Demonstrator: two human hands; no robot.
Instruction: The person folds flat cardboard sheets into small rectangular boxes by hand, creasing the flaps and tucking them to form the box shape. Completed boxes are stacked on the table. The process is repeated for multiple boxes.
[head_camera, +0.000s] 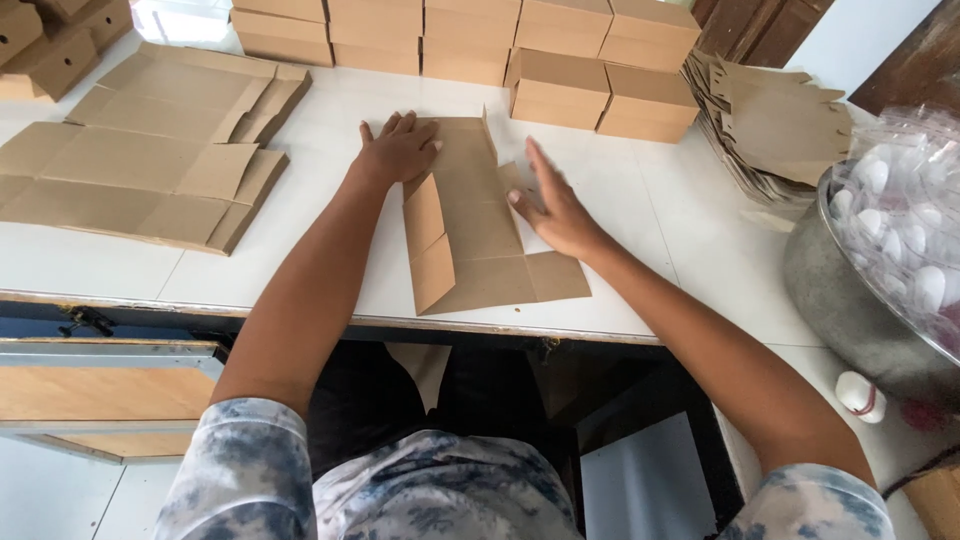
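A flat brown cardboard box blank (480, 225) is laid on the white table (640, 200), close to the near edge. It is pressed down by both hands. The left hand (398, 150) is spread flat on the top left corner of the blank, with its fingers open and nothing gripped. The right hand (553, 205) is laid open on the right side flap, fingers stretched out, palm down, and nothing is clamped in it either. The long left flap of the blank is seen lifted up a little along its fold. The bottom right flap is lying flat, near the table edge.

To the left, a stack of flat blanks (140, 150) is spread out, well apart from the left hand. Bare white table is seen between that stack and the blank being pressed. At the back, rows of folded boxes (470, 40) are lined up, with a strip of free table in front of them. To the right, a pile of folded cut pieces (775, 125) is leaning near a metal bowl (850, 290). The bowl is filled with clear bags of white things (900, 210). Open table is left between the right hand and the bowl.
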